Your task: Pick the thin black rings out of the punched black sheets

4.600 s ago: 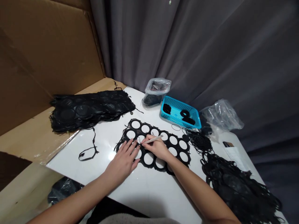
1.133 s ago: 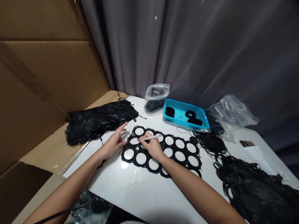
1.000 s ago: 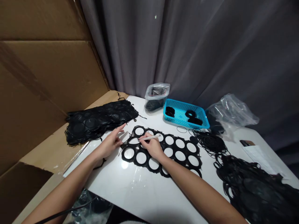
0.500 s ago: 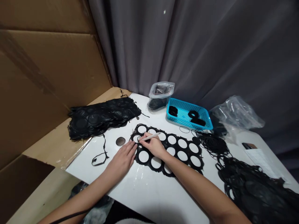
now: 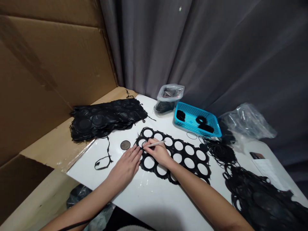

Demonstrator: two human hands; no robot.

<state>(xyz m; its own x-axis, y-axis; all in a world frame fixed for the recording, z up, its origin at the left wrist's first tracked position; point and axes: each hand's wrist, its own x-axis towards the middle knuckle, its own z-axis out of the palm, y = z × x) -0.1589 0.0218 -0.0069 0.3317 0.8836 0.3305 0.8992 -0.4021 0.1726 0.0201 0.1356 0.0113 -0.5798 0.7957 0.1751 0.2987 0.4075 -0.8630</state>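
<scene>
A black rubber-like sheet (image 5: 183, 154) with rows of round holes lies flat on the white table. My left hand (image 5: 128, 163) rests on its left edge, fingers stretched out and palm down. In a pinch near the upper left holes, my right hand (image 5: 157, 152) holds a thin white pen-like tool (image 5: 157, 143). The tool's tip is hidden by my fingers, close to a hole's rim. Just left of the sheet lies a dark round disc (image 5: 125, 145). A thin black looped strip (image 5: 109, 156) lies further left.
Stacked black sheets (image 5: 108, 118) lie at the back left by a cardboard wall (image 5: 60, 64). A blue basket (image 5: 184, 124) holding black rings and a plastic-lined tub (image 5: 166, 107) stand behind. Thin black rings (image 5: 223, 152) and a black scrap heap (image 5: 267, 195) cover the right side.
The view has shifted slightly. Both hands stay at the same part of the sheet, and the tool in my right hand lies a little flatter.
</scene>
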